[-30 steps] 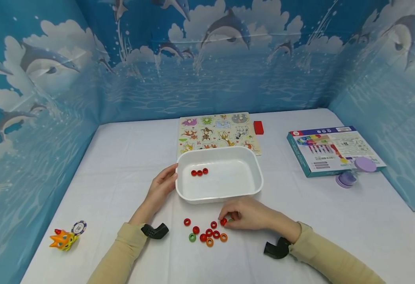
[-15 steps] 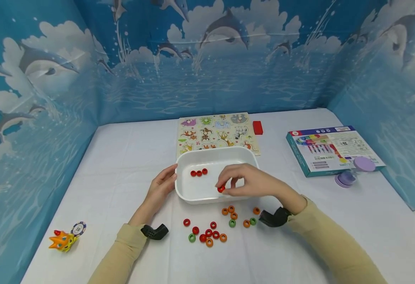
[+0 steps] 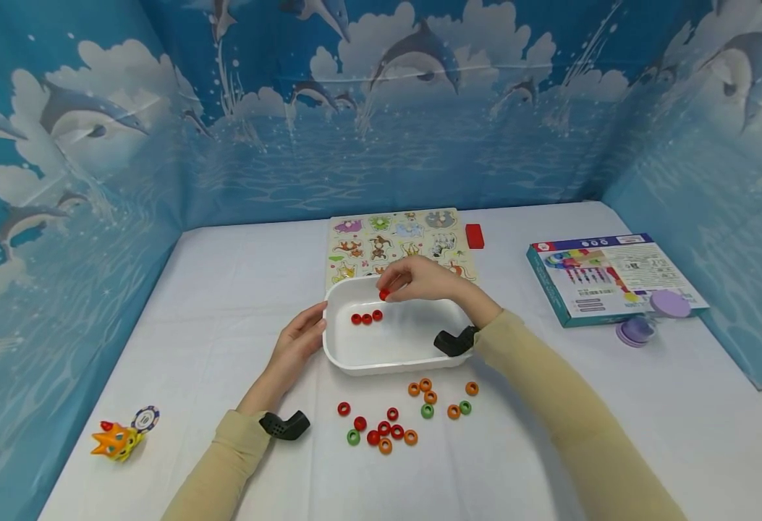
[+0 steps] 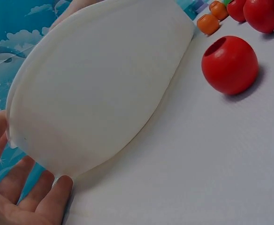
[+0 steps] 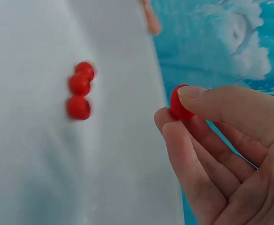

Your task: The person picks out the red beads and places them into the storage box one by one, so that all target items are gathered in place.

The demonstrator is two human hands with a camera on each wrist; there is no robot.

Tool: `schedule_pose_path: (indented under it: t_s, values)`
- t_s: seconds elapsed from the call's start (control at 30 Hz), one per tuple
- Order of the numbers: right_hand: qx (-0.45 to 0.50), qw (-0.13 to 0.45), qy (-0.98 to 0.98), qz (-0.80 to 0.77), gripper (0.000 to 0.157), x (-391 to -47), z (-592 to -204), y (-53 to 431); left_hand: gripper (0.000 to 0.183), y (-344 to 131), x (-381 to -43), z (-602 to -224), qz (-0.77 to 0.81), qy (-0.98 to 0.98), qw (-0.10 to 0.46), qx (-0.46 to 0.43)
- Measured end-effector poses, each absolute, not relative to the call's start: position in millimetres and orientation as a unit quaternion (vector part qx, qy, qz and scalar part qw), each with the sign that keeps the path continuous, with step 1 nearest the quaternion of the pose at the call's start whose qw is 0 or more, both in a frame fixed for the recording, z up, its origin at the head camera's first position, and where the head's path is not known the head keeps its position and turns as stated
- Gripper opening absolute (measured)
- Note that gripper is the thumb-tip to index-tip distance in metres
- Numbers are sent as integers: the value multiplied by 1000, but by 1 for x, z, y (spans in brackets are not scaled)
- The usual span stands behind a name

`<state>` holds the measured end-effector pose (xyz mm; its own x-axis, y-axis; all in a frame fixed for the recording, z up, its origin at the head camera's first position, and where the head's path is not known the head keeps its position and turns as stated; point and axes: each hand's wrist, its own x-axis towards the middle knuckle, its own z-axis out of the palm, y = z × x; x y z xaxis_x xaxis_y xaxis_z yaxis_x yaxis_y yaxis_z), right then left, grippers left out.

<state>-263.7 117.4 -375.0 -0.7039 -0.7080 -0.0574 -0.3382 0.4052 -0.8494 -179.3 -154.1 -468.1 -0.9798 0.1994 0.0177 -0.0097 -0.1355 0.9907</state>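
A white tray (image 3: 407,344) stands mid-table, with three red beads (image 3: 366,318) in a short row near its left end. My right hand (image 3: 422,278) is above the tray's far side, pinching another red bead (image 5: 177,104) between thumb and fingers, as the right wrist view shows. My left hand (image 3: 297,346) rests against the tray's left end, its fingertips touching the outer wall. In front of the tray lie loose beads: red ones (image 3: 383,428), orange ones (image 3: 430,397) and green ones (image 3: 353,437). A big red bead (image 4: 230,65) shows close up in the left wrist view.
Behind the tray is an animal puzzle board (image 3: 381,246), with a red block (image 3: 475,236) beside it. A flat toy box (image 3: 608,275) and purple-lidded containers (image 3: 636,330) are at the right. An orange toy (image 3: 115,440) and a round chip (image 3: 145,418) lie front left.
My right hand has lifted a red bead from the loose beads and carried it over the tray, then further back and left. My left hand has stayed at the tray's end.
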Motion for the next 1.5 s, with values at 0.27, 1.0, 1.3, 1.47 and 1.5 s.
schedule_pose_path:
  t_s: [0.27, 1.0, 1.3, 1.47, 1.5]
  values:
    - [-313, 223, 845, -372, 23, -272, -400, 114, 50, -153, -179, -468, 751, 651, 74, 76]
    - [-313, 238, 852, -345, 30, -278, -400, 115, 50, -154, -181, -468, 760, 642, 78, 67]
    - [-323, 194, 849, -371, 41, -254, -354, 134, 49, -154, -180, -468, 759, 643, 77, 70]
    - [-372, 125, 836, -384, 31, -220, -348, 144, 48, -154, -179, -467, 756, 647, 75, 67]
    - [-384, 117, 830, -387, 30, -213, -349, 145, 48, -154, -179, -467, 758, 645, 76, 68]
